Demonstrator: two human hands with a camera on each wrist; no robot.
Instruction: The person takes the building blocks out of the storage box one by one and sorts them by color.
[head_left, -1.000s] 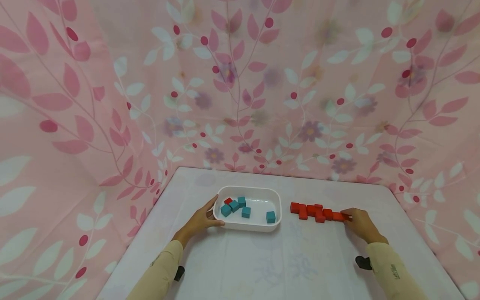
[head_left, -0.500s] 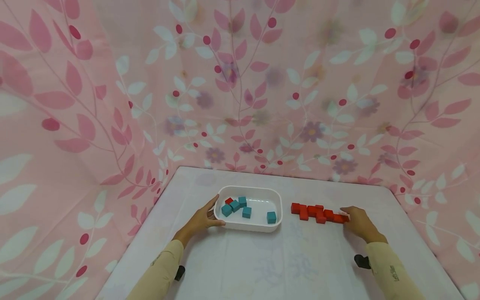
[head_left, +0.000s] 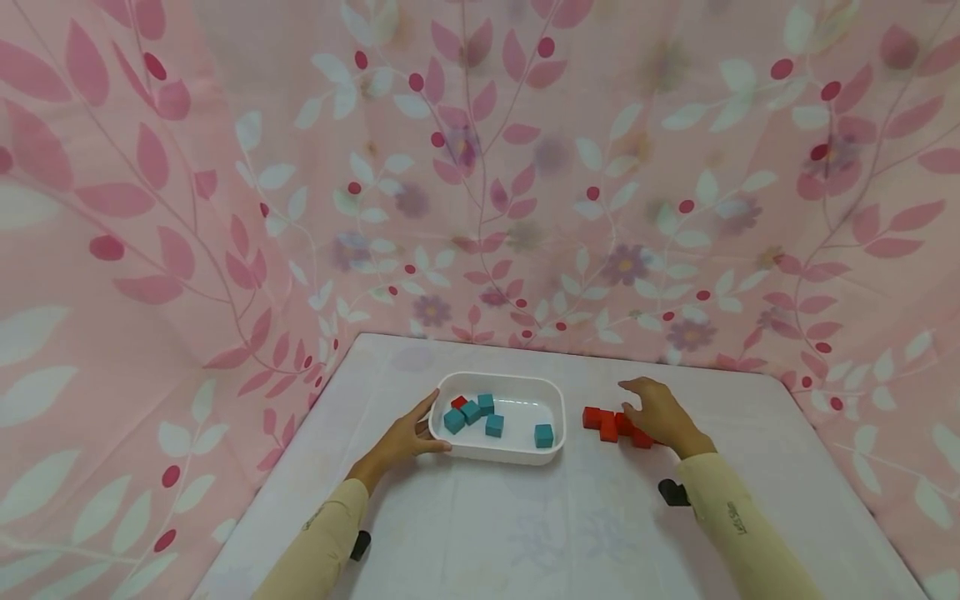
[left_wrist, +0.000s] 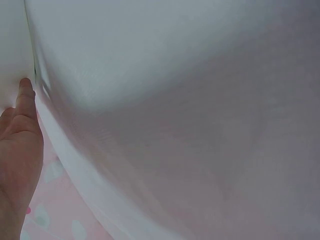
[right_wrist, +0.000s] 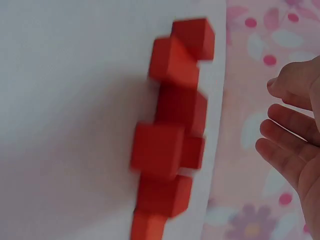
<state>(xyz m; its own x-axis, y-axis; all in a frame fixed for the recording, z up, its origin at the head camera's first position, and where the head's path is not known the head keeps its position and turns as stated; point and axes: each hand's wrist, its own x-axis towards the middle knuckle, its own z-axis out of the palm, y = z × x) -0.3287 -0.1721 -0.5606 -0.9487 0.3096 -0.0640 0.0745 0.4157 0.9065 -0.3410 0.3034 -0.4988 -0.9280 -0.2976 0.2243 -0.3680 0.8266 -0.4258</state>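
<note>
Over red blocks (head_left: 608,428) the right grip (head_left: 660,414) hangs wide, left grip (head_left: 403,438) holding white tray (head_left: 495,455), sleeve lettering (head_left: 737,517) unreadable.

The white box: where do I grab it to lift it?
Probably take the white box by its two short ends, coming from left and right: it's longest sideways, and its open top with blocks inside suggests lifting evenly.

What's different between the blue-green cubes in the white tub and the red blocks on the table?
The blue-green cubes are inside the white tub, while the red blocks sit outside it on the table. The red blocks bunch in a crooked row; the blue-green cubes are more scattered, one off by itself. Both are blocky with flat faces.
</note>
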